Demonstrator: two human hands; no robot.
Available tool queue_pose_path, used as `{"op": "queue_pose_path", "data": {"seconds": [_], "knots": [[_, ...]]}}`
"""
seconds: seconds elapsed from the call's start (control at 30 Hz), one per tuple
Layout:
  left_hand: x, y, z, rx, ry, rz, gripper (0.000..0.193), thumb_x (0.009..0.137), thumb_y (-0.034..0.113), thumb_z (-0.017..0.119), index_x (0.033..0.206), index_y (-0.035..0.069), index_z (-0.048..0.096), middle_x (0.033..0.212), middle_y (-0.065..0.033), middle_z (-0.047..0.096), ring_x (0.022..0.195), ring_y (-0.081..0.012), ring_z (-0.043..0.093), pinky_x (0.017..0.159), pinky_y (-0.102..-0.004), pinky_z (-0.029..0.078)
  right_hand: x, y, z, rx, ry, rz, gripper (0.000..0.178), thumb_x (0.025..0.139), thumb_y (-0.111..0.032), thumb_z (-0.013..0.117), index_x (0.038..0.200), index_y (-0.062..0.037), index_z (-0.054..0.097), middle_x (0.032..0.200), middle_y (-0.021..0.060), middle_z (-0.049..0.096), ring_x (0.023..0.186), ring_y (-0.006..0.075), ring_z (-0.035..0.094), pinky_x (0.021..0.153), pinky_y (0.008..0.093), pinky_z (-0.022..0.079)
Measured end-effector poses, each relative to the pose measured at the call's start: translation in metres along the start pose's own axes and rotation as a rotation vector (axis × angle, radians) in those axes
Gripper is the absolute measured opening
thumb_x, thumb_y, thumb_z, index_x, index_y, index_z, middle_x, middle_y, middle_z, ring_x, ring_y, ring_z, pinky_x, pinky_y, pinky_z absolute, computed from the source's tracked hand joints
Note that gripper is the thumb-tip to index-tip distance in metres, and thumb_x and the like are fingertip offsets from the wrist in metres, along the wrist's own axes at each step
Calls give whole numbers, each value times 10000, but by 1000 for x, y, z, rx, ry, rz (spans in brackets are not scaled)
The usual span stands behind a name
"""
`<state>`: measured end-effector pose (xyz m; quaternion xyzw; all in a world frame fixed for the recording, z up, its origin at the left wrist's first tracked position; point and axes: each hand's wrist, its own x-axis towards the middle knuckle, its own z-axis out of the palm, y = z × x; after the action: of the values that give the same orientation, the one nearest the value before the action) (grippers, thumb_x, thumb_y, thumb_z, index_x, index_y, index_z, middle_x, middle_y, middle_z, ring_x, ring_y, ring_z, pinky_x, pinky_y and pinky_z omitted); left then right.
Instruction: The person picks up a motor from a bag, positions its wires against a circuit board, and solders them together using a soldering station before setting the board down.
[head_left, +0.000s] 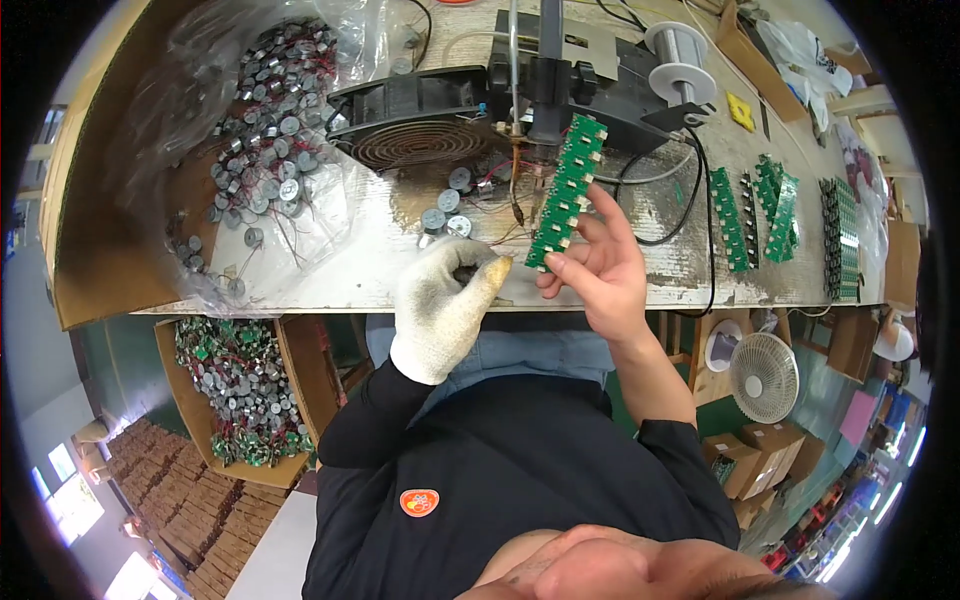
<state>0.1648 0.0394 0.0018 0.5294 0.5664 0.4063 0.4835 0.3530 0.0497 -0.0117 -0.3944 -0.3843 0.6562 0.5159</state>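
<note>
A long strip of green circuit boards [566,192] is gripped near its lower end by the thumb and fingers of my bare right hand [600,262]. The strip stands tilted, its small metal parts along the right edge. My left hand [445,298], in a white glove with stained fingertips, is closed just left of the strip. Something small and dark shows between its thumb and fingers, mostly hidden. Thin red wires run near those fingertips. A few small round motors [448,201] lie beyond the glove. The soldering tip [518,212] points down close to the strip's left edge.
Many wired motors [275,150] lie in plastic at the left. A fan [415,140], a stand [550,90] and a solder wire spool [682,60] occupy the back. More green boards [782,215] lie right. A cardboard box [290,380] of wired parts sits below the table edge.
</note>
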Motion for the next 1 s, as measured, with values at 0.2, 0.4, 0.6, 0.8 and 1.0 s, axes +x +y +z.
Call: {"op": "queue_pose_path", "data": {"seconds": [0.2,0.4,0.6,0.8,1.0], "knots": [[8,10,5,-229,-162,-226,129,877,93,630,914,-27,604,797,-41,607,731,-82,561,659,-228,460,4,-5,3,68,14,-18,722,840,123,571,1453,-33,222,1115,184,554,713,198,659,560,267,542],[13,-3,11,-422,-84,-254,126,846,86,636,821,-37,626,740,-57,629,658,-94,565,594,-247,457,8,-7,7,52,38,-14,718,841,121,558,1452,-32,212,1127,192,553,714,196,660,553,265,541],[18,-2,12,-435,-72,-251,103,832,63,638,822,-38,617,740,-54,626,673,-88,569,592,-250,462,10,-7,7,65,48,-38,711,842,123,553,1451,-33,220,1123,181,557,712,192,658,550,263,542],[18,6,12,-474,-65,-283,110,831,68,635,831,-41,621,733,-58,625,672,-93,577,589,-248,468,10,-10,8,80,42,-55,713,844,124,560,1451,-47,228,1112,172,564,715,187,658,550,261,542],[16,1,11,-358,-55,-215,129,838,82,634,857,-45,623,743,-67,626,667,-107,593,584,-247,480,9,-6,7,88,19,-63,714,841,122,572,1446,-53,236,1113,167,559,723,190,660,562,264,546]]}}
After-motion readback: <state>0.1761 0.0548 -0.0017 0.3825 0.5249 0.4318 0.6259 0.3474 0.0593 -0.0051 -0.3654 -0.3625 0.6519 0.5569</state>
